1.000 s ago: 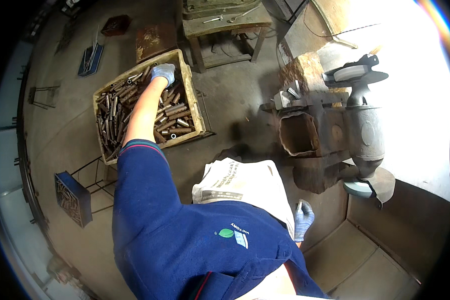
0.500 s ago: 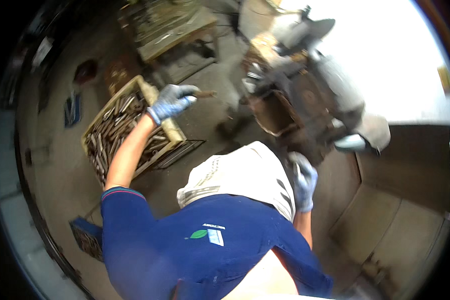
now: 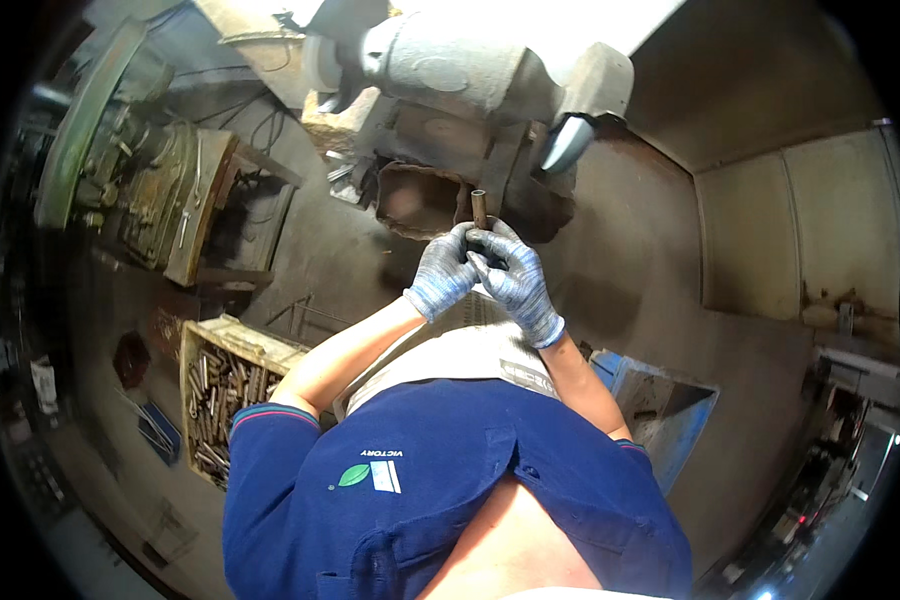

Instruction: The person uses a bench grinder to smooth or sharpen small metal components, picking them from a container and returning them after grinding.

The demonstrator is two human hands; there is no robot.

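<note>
A short brown metal tube [image 3: 479, 208] points away from me, its open round end facing up. My right hand [image 3: 515, 280], in a grey-blue knit glove, is closed around its lower part. My left hand [image 3: 442, 272], gloved alike, meets it there with fingers pressed on the tube's near end, which the fingers hide. Just ahead of both hands stands a bench grinder [image 3: 450, 75] on a dark base with a jagged-edged opening [image 3: 418, 200]. One wheel [image 3: 567, 145] shows under the right guard.
At the left, a pale crate [image 3: 240, 340] holds many similar metal tubes. Behind it is a machine on a wooden-topped stand [image 3: 205, 200]. A blue bin [image 3: 695, 420] sits by my right forearm. Panels [image 3: 750, 220] line the far right.
My left hand has left the crate with the tube and come to the middle. My right hand has risen to join it on the tube. The view has turned toward the grinder.
</note>
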